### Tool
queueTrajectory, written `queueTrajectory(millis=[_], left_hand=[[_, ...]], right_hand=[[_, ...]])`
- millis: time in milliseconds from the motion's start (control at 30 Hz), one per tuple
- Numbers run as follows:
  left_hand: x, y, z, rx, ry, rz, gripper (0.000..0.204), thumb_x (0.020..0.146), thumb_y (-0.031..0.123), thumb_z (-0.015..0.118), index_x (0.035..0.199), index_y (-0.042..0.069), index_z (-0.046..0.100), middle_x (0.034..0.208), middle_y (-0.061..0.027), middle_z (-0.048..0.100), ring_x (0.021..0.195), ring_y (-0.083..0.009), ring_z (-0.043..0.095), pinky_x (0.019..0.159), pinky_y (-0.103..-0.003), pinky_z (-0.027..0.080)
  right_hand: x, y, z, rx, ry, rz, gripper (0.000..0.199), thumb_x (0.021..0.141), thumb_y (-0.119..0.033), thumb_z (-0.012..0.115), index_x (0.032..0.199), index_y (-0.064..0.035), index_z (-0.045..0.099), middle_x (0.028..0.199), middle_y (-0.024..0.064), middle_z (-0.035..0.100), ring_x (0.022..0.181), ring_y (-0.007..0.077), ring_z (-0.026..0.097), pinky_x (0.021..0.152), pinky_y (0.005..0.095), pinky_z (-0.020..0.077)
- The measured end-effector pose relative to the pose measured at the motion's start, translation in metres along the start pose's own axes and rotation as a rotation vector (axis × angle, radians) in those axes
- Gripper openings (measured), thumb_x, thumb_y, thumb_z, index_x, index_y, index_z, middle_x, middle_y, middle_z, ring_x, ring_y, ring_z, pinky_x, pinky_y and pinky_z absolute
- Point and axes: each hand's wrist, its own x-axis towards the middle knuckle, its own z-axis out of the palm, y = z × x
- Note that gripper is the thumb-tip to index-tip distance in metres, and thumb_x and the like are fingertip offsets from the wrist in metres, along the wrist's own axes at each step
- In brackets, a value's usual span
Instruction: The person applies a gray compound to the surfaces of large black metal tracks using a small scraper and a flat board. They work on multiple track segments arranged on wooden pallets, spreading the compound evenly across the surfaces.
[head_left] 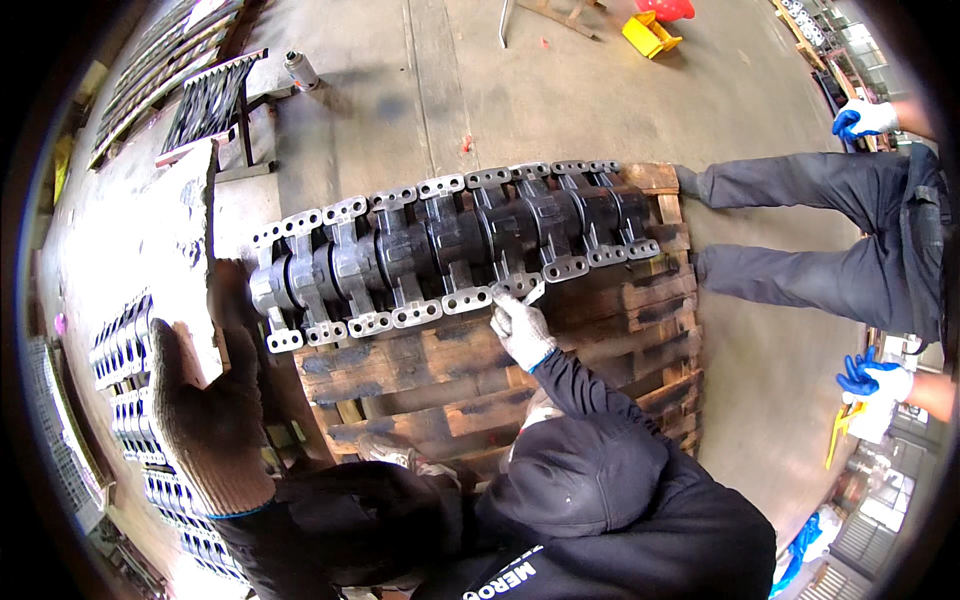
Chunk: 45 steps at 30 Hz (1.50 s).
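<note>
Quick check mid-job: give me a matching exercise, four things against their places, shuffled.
1. Black segmented assembly
2. Yellow bin
3. Silver can
4. Pale panel

A. Beside a red object
B. In a gloved hand
C. On a wooden pallet
D. Next to a low rack

Pairs: 1-C; 2-A; 3-D; 4-B
</note>
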Motion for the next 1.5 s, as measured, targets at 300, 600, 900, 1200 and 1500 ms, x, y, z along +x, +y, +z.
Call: queueTrajectory(millis=[300, 600, 900, 1200, 1500], left_hand=[[-0.015, 0.025, 0.019, 0.513, 0.079, 0.103, 0.06, 0.089, 0.003, 0.074, 0.139, -0.013, 0.045, 0.144, -0.0261, 0.052, 0.137, -0.0283, 0.049, 0.112, -0.034, 0.041], [-0.012, 0.018, 0.022, 0.495, 0.029, 0.131, 0.063, 0.09, 0.013, 0.075, 0.139, -0.013, 0.045, 0.145, -0.029, 0.051, 0.136, -0.0311, 0.051, 0.114, -0.035, 0.039], [0.002, -0.006, 0.0, 0.022, -0.035, 0.049, 0.06, 0.091, 0.011, 0.074, 0.139, -0.013, 0.046, 0.143, -0.029, 0.052, 0.137, -0.0291, 0.05, 0.112, -0.035, 0.04], [-0.002, 0.0, -0.001, 0.403, 0.019, 0.163, 0.066, 0.091, 0.017, 0.076, 0.14, -0.013, 0.045, 0.143, -0.0275, 0.053, 0.136, -0.028, 0.05, 0.112, -0.034, 0.04], [0.008, -0.009, -0.001, -0.24, 0.107, -0.073, 0.058, 0.088, 0.008, 0.076, 0.136, -0.011, 0.05, 0.14, -0.0256, 0.055, 0.134, -0.029, 0.052, 0.114, -0.035, 0.039]], right_hand=[[0.001, 0.007, 0.004, -0.085, 0.109, -0.027, 0.029, 0.095, -0.014, 0.071, 0.07, -0.014, 0.057, 0.054, -0.0056, 0.044, 0.042, 0.0064, 0.035, 0.043, 0.0258, 0.0258], [-0.003, 0.007, 0.004, -0.227, 0.175, -0.078, 0.034, 0.086, -0.03, 0.082, 0.069, -0.0177, 0.056, 0.052, -0.0067, 0.045, 0.038, 0.0059, 0.036, 0.037, 0.0263, 0.0239], [0.003, -0.015, -0.064, -0.531, 0.607, -0.427, 0.066, 0.097, -0.069, 0.047, 0.093, -0.0053, 0.063, 0.081, 0.0017, 0.063, 0.054, 0.0073, 0.046, 0.048, 0.0268, 0.034], [0.017, -0.036, -0.058, 0.16, 0.341, -0.513, 0.02, 0.103, -0.026, 0.061, 0.11, -0.0075, 0.06, 0.086, 0.0027, 0.063, 0.065, 0.0138, 0.059, 0.062, 0.0323, 0.0528], [0.016, -0.034, -0.093, 0.024, 0.292, -0.57, 0.024, 0.102, -0.014, 0.059, 0.125, -0.0097, 0.058, 0.11, 0.0035, 0.064, 0.092, 0.0178, 0.064, 0.084, 0.0353, 0.0571]])
